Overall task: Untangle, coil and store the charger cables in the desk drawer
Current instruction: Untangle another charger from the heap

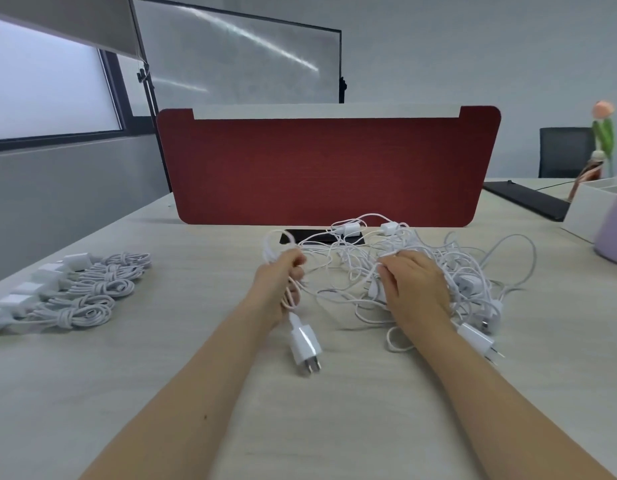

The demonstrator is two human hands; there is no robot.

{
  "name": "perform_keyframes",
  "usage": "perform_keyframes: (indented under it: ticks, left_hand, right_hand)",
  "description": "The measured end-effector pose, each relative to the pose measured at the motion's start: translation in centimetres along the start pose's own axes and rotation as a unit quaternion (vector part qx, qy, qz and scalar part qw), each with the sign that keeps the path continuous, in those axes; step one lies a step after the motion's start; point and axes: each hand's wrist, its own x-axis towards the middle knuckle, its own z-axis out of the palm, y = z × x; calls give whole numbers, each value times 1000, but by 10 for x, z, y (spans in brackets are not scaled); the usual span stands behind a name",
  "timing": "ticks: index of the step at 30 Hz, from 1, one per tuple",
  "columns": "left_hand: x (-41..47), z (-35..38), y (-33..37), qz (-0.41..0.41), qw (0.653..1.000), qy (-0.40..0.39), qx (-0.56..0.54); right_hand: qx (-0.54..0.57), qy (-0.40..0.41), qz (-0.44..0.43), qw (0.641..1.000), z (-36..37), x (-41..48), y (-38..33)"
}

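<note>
A tangled heap of white charger cables (438,258) with several plug adapters lies on the desk right of centre. My left hand (282,285) grips one white cable; its plug adapter (305,346) hangs just below the hand, prongs toward me. My right hand (416,285) rests palm down on the heap, its fingers bent into the strands. Several coiled white cables with adapters (78,292) lie in a row at the left of the desk. The drawer is not in view.
A red divider panel (327,168) stands across the desk behind the heap, with a black slot (300,237) at its foot. A white box (587,213), a lilac object (615,237) and a black keyboard (528,199) are at the right.
</note>
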Motion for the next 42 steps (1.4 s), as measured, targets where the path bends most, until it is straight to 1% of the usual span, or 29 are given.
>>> perform_keyframes:
  ticks: [1, 3, 5, 7, 9, 12, 16, 18, 19, 22, 24, 26, 27, 28, 29, 30, 31, 33, 34, 35, 36, 37, 39, 41, 42]
  left_hand:
    - [-3, 7, -5, 3, 999, -33, 33]
    - [-8, 19, -13, 11, 995, -66, 78]
    - [-14, 27, -20, 21, 989, -72, 128]
    - [-20, 30, -25, 35, 980, -69, 185]
    - [-23, 31, -26, 50, 973, -78, 212]
    - [-24, 28, -25, 60, 964, -111, 234]
    - [-22, 26, -25, 79, 954, -115, 267]
    - [-24, 29, -21, 104, 958, -101, 246]
    - [-26, 32, -19, 106, 967, -83, 214]
    - [-27, 37, -17, 95, 992, -33, 76]
    - [-25, 33, -12, 93, 996, -7, -14]
    - [-18, 21, -1, 92, 990, 23, -104]
    - [-12, 12, 2, 97, 989, 42, -104]
    - [-5, 5, 2, 102, 991, 59, -68]
    - [-1, -1, 0, 97, 993, 63, -6]
    - [2, -3, -4, 89, 993, 45, 69]
    - [4, -2, -10, 83, 987, 13, 141]
    - [6, 3, -19, 95, 958, -67, 263]
    - [6, 5, -20, 102, 947, -96, 290]
    - [6, 5, -18, 97, 944, -115, 293]
    - [6, 4, -16, 84, 944, -134, 288]
    - [5, 1, -13, 66, 947, -156, 274]
    - [1, -5, -5, 16, 957, -190, 219]
    - [-1, -12, 1, -21, 968, -188, 164]
    - [3, -15, 0, -11, 969, -178, 172]
  right_hand:
    - [9, 1, -12, 1000, 0, 0, -2]
    - [22, 4, -63, 998, 1, -1, -8]
    - [34, 4, -120, 992, 2, -2, -14]
    - [51, -1, -153, 987, 5, -3, -17]
    - [61, -7, -162, 985, 9, -4, -14]
    - [74, -12, -142, 987, 10, -4, -12]
    - [103, -17, -140, 985, 3, -4, -18]
    - [104, -10, -127, 986, 2, -3, -18]
    - [104, -11, -120, 987, 3, -3, -19]
    - [89, -63, -123, 986, 1, -5, -30]
    - [55, -70, -72, 993, -5, -2, -30]
    - [9, -54, -17, 998, -9, 1, -16]
    - [-16, -47, -1, 999, -10, 1, -7]
    - [-37, -44, 10, 998, -11, 1, 1]
    - [-48, -49, 15, 998, -11, 1, 6]
    - [-49, -57, 21, 997, -12, 1, 6]
    - [-43, -56, 20, 997, -12, 1, 2]
    - [-24, -8, -20, 999, -15, 2, -14]
    - [-6, 20, -52, 998, -16, 2, -24]
    - [23, 36, -85, 995, -17, 1, -33]
    - [62, 30, -110, 992, -17, 0, -43]
    - [95, 6, -131, 987, -17, -3, -52]
    - [121, -98, -126, 980, -16, -10, -68]
    - [85, -225, -87, 967, -9, -17, -74]
    - [70, -259, -73, 961, -6, -19, -72]
